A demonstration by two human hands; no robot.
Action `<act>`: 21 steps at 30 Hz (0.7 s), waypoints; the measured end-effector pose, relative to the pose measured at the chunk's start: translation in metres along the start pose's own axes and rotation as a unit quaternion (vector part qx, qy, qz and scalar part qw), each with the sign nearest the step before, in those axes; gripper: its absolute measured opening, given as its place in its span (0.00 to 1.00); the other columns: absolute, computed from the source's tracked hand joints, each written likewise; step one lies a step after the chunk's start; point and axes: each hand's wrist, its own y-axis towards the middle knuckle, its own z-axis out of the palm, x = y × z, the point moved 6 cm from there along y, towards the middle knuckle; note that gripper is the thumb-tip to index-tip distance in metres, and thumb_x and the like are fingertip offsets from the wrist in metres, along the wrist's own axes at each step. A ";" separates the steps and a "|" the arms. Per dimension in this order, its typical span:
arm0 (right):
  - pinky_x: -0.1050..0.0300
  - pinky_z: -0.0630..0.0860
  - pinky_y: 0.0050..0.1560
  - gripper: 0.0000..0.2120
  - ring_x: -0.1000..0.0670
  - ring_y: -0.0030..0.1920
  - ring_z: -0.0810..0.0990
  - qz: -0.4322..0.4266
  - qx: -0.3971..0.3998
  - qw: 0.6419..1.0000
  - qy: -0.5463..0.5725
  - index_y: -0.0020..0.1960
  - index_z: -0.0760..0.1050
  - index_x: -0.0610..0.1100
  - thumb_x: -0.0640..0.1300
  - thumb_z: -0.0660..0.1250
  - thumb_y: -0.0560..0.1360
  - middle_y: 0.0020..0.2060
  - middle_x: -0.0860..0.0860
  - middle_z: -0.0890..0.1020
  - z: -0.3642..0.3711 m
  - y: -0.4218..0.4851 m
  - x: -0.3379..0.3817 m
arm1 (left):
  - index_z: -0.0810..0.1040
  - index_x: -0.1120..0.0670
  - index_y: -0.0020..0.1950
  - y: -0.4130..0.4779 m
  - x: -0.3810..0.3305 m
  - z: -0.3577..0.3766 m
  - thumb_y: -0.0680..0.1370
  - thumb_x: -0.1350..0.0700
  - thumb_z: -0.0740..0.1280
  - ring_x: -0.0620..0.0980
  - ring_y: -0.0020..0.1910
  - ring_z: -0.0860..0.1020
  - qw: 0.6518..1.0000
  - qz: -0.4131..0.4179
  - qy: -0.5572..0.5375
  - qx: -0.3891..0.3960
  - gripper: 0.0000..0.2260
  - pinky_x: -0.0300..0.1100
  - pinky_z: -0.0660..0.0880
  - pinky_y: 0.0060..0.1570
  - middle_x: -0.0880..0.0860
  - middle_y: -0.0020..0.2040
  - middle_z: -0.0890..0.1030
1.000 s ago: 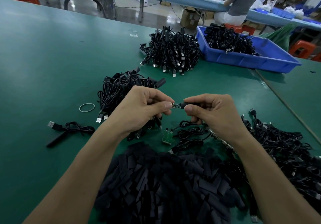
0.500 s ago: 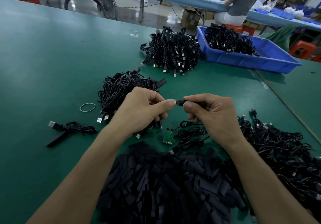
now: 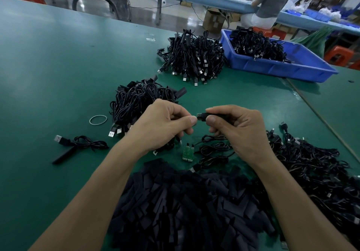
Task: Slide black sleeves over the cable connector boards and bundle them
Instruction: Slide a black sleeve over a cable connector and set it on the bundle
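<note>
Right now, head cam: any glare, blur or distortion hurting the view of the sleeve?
Head view: wide-angle bending bows the green table and the blue plastic bin; soft sheen at left, no hard glare; dim light merges the pile of flat black sleeves; the black sleeve in the right hand and the connector board tip pinched by the left hand are sharp.

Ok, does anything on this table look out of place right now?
One bare green board lies unsleeved on the table, loose among cables. A single cable also sits alone at far left.
</note>
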 end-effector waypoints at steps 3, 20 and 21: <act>0.61 0.80 0.36 0.05 0.51 0.33 0.84 0.000 -0.005 1.000 -0.007 0.49 0.83 0.50 0.46 0.72 0.73 0.37 0.50 0.86 -0.001 0.000 0.000 | 0.85 0.52 0.42 0.001 -0.002 0.001 0.79 0.53 0.70 0.42 0.32 0.80 1.000 0.018 0.019 -0.007 0.08 0.36 0.78 0.35 0.46 0.36 0.86; 0.61 0.80 0.38 0.07 0.50 0.34 0.84 -0.003 0.013 1.000 0.006 0.50 0.83 0.49 0.44 0.73 0.72 0.37 0.50 0.86 0.003 0.000 0.004 | 0.84 0.51 0.39 0.001 -0.002 0.003 0.79 0.49 0.70 0.42 0.22 0.62 1.000 0.020 -0.014 -0.018 0.11 0.32 0.61 0.23 0.43 0.23 0.67; 0.60 0.80 0.38 0.06 0.50 0.34 0.84 -0.002 0.007 1.000 0.010 0.50 0.83 0.48 0.43 0.72 0.72 0.36 0.49 0.86 0.004 -0.001 0.004 | 0.84 0.51 0.38 0.001 -0.001 0.003 0.79 0.49 0.70 0.43 0.22 0.62 1.000 0.020 -0.014 -0.020 0.11 0.32 0.61 0.23 0.43 0.24 0.68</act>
